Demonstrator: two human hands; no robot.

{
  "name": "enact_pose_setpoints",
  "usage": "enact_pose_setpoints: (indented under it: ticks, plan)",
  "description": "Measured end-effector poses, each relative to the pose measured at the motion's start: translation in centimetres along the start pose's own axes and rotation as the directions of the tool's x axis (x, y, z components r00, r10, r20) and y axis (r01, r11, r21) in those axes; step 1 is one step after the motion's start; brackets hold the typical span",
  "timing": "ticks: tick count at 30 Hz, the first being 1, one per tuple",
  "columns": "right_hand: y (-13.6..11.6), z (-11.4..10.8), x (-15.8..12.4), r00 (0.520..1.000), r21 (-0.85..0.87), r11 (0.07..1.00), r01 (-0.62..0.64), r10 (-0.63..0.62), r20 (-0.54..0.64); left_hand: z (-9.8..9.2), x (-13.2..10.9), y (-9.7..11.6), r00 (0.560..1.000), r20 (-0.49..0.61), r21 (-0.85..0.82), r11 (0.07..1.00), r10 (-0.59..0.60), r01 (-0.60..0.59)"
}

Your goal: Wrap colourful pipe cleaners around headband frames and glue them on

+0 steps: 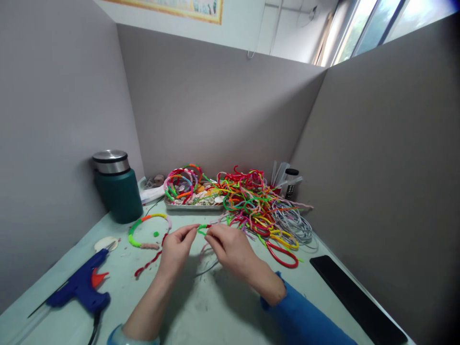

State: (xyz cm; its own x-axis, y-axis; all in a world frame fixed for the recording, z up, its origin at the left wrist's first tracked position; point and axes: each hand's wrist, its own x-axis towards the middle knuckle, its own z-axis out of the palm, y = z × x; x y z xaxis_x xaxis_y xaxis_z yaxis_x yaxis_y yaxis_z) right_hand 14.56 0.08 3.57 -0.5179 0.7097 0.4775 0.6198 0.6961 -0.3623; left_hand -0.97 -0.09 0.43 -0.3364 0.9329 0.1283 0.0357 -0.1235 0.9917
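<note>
Both hands are raised over the middle of the table. My left hand (178, 247) pinches the left end of a thin strand wound with green and red yarn (203, 226). Close beside it on the right, my right hand (230, 244) has its fingers closed on the same strand, near the red part and a loose green end. A red twisted piece (149, 263) lies left of my left wrist. Beyond it is a curved multicoloured yarn ring (132, 232), open at its lower right. A grey wire (206, 271) lies beneath my hands.
A blue glue gun (81, 282) and a green flask (120, 191) stand at left. Behind my hands are a metal tray (194, 207) with wrapped rings and a tangled yarn pile (247, 191). Red-handled scissors (282, 254) and a black strip (354, 297) lie right. Grey partitions surround the table.
</note>
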Motion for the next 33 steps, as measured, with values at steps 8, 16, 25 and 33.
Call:
enact_pose_setpoints:
  ticks: [8, 16, 25, 33]
  plan:
    - [1.5, -1.5, 0.6, 0.983, 0.135, 0.991, -0.017, 0.041, -0.179, 0.0, -0.2, 0.1, 0.985, 0.146, 0.027, 0.995, 0.088, -0.093]
    - [2.7, -2.5, 1.0, 0.967, 0.247, 0.969, 0.02, 0.044, -0.249, 0.2, -0.8, 0.4, 0.949, 0.266, 0.122, 0.97, 0.172, -0.21]
    - [2.9, -2.5, 1.0, 0.974, 0.299, 0.954, 0.02, 0.048, -0.22, 0.3, -1.3, 0.8, 0.935, 0.287, 0.146, 0.955, 0.209, -0.259]
    - [5.2, -0.7, 1.2, 0.975, 0.467, 0.859, -0.209, 0.149, 0.162, 0.2, -1.6, 0.7, 0.911, 0.355, 0.051, 0.968, 0.211, -0.244]
